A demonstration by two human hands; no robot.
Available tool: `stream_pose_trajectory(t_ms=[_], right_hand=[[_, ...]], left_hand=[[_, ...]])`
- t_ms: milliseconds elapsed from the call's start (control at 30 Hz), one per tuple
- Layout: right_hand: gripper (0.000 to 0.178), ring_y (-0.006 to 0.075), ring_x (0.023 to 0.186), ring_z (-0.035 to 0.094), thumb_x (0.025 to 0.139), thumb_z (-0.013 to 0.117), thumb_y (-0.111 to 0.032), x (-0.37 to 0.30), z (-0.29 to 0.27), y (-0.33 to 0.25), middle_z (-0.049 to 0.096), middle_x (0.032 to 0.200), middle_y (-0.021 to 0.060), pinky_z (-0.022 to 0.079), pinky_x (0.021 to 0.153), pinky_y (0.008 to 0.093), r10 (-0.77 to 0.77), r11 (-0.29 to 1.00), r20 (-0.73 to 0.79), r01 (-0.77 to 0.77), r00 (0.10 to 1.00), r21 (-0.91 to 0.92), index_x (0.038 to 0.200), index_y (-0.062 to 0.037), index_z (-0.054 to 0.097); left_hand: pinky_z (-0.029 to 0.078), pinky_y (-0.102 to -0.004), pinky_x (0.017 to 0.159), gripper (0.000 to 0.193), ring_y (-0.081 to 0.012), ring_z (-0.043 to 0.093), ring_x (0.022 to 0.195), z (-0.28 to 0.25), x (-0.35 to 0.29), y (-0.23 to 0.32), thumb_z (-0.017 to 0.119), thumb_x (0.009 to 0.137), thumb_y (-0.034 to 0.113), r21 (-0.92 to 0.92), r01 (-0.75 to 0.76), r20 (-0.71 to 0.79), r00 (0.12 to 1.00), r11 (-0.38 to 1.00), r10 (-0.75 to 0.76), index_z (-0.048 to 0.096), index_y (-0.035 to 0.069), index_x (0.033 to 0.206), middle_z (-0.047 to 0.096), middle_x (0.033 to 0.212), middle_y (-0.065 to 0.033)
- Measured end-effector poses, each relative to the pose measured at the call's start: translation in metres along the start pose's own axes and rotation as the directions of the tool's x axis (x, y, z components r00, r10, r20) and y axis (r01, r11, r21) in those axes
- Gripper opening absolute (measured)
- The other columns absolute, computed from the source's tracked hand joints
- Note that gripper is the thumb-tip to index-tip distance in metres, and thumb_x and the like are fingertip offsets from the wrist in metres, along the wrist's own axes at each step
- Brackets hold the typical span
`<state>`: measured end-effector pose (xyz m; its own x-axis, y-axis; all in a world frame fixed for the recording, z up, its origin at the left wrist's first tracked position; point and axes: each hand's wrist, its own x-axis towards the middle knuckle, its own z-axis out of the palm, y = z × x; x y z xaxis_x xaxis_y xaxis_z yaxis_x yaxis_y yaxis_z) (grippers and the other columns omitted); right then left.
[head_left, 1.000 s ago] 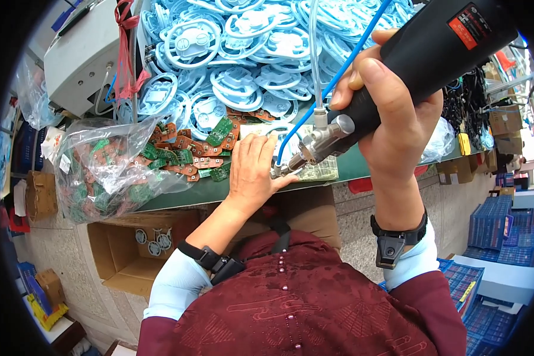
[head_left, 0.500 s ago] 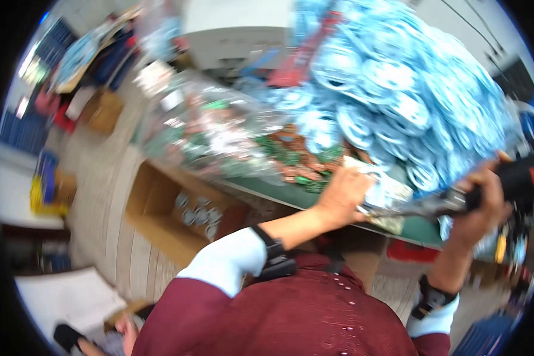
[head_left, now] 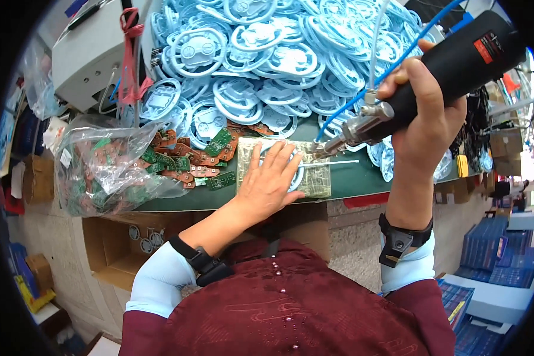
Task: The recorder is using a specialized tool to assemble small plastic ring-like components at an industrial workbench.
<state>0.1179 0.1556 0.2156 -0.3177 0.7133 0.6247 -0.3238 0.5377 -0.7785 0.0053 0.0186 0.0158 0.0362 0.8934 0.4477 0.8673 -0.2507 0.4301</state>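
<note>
Swinging back level after a blurred half second, the view is showing me the thick black cylindrical power tool (head_left: 477, 54) shifted up and right, its silver metal nose (head_left: 355, 130) now well clear of the left thumb. Around that tool the right hand (head_left: 430, 110) is wrapping its fingers firmly, holding it aslant above the green workbench (head_left: 365, 183). I am seeing the tip ending over the upper right part of a flat, see-through yellowish block (head_left: 319, 185) — whether it is touching, I cannot tell. Thin bright blue tubing (head_left: 357, 96) is running down to the nose.

On the block, the left hand (head_left: 267, 183) is lying flat, fingers stretched out and slightly parted, covering much of a light blue plastic ring (head_left: 301, 173). That ring is resting on the block under the palm and fingers, and a slim whitish rod (head_left: 339, 162) is reaching rightward from beside it.

Just left of the block I am finding loose green and brown circuit boards (head_left: 219, 144) lying by a clear plastic bag (head_left: 92, 172) of more boards — and behind, light blue plastic pieces (head_left: 273, 56) are heaping high.
</note>
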Motion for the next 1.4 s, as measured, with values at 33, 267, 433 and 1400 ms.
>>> stream_pose_trajectory(t_ms=[33, 267, 433, 1400], right_hand=[[0.039, 0.0210, 0.062, 0.063, 0.088, 0.065, -0.005, -0.002, -0.002, -0.001, 0.061, 0.072, 0.0109, 0.053, 0.061, 0.0324, 0.002, 1.000, -0.016, -0.003, 1.000, -0.011, 0.122, 0.0097, 0.051], [0.039, 0.0195, 0.061, 0.063, 0.089, 0.064, -0.005, -0.008, -0.013, 0.008, 0.061, 0.073, 0.0098, 0.053, 0.060, 0.0318, 0.007, 1.000, 0.004, -0.007, 1.000, 0.013, 0.122, 0.0094, 0.050], [0.038, 0.0195, 0.061, 0.063, 0.089, 0.064, -0.005, -0.010, -0.013, 0.008, 0.061, 0.073, 0.0102, 0.053, 0.060, 0.0318, 0.008, 1.000, 0.003, -0.008, 1.000, 0.012, 0.122, 0.0097, 0.050], [0.029, 0.0171, 0.060, 0.062, 0.088, 0.064, -0.001, -0.023, -0.012, 0.026, 0.060, 0.076, 0.0085, 0.052, 0.061, 0.0310, 0.091, 0.993, -0.069, -0.085, 0.993, 0.084, 0.114, 0.0041, 0.051]], left_hand=[[0.027, -0.0606, 0.109, 0.073, -0.0369, 0.040, 0.133, 0.007, 0.003, 0.004, 0.083, 0.071, 0.035, 0.054, -0.001, 0.065, 0.998, 0.999, -0.002, 0.053, 0.005, 0.132, 0.048, 0.135, -0.0163], [0.029, -0.0620, 0.106, 0.044, -0.0409, 0.041, 0.130, 0.021, -0.001, 0.010, 0.077, 0.078, 0.023, 0.080, -0.050, 0.072, 0.996, 0.996, 0.044, 0.063, 0.013, 0.119, 0.053, 0.127, -0.0144], [0.028, -0.0640, 0.105, 0.035, -0.0419, 0.040, 0.130, 0.023, -0.003, 0.011, 0.076, 0.078, 0.021, 0.115, -0.083, 0.053, 0.996, 0.990, 0.077, 0.066, 0.019, 0.112, 0.053, 0.127, -0.0117], [0.032, -0.0619, 0.099, 0.040, -0.0420, 0.043, 0.128, 0.016, 0.002, 0.012, 0.075, 0.081, 0.021, 0.116, -0.045, 0.151, 0.988, 0.992, 0.027, 0.064, 0.018, 0.119, 0.054, 0.132, -0.0131]])
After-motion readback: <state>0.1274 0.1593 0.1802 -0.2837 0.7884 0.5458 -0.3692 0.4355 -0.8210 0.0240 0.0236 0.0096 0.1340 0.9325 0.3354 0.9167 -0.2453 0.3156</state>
